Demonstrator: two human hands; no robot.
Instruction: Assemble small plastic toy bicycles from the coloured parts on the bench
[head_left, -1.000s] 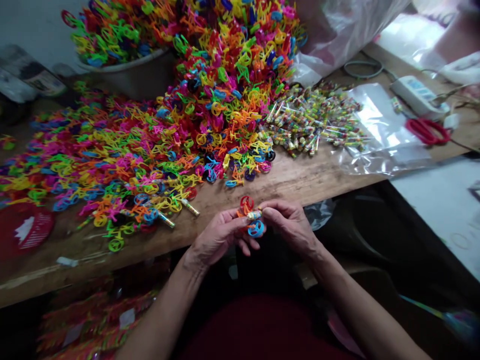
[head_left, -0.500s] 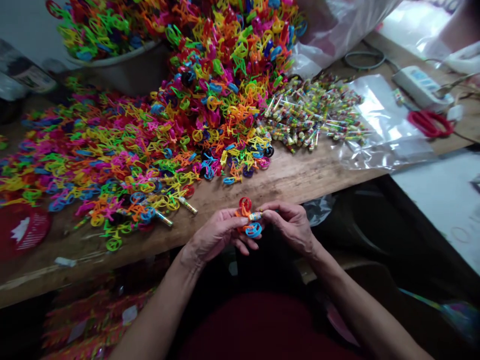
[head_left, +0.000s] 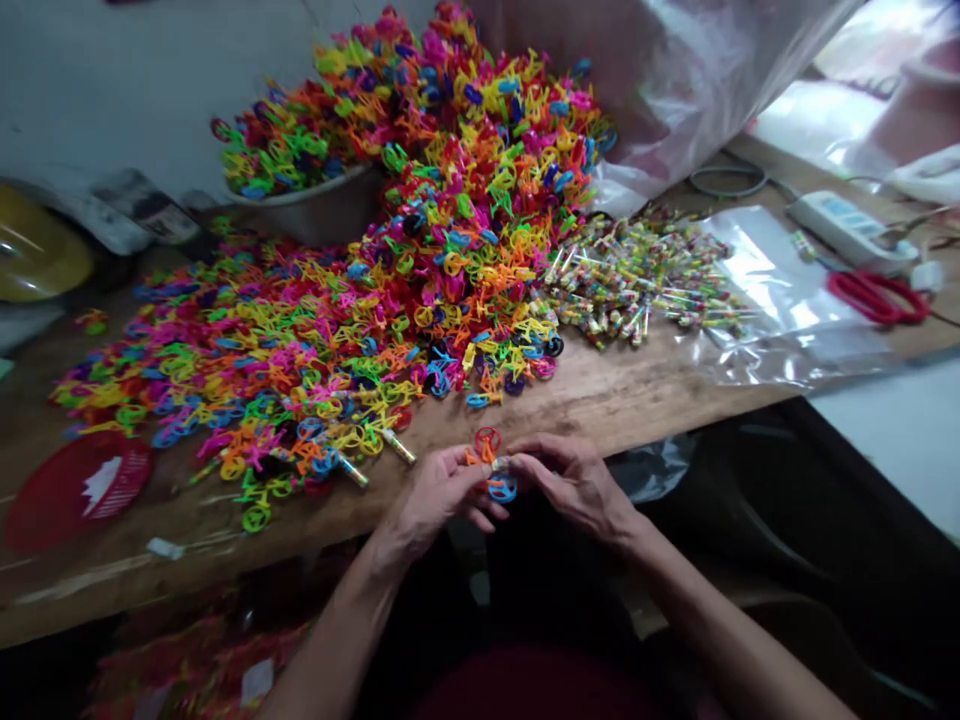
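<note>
My left hand (head_left: 442, 492) is closed on a small plastic toy bicycle with an orange frame, a red wheel (head_left: 487, 441) and a blue wheel (head_left: 502, 489). Thumb and fingers pinch its middle, and the lower fingers hang loosely. From the other side my right hand (head_left: 577, 485) pinches a small patterned tube (head_left: 500, 463) against the bicycle's frame; most of the tube is hidden by the fingers. Both hands are just off the front edge of the wooden table (head_left: 600, 400). Behind them is a large heap of many-coloured toy bicycles (head_left: 300, 340).
A pile of small patterned tubes (head_left: 637, 280) lies right of the heap, beside a clear plastic bag (head_left: 780, 340). Red-handled scissors (head_left: 877, 298) and a white power strip (head_left: 851, 232) sit farther right. A red basket (head_left: 45, 500) and a grey tub (head_left: 322, 210) are at left.
The view has tilted up, so everything on the table appears lower. My right hand has moved closer to my left, and its fingers now cover more of the tube.
</note>
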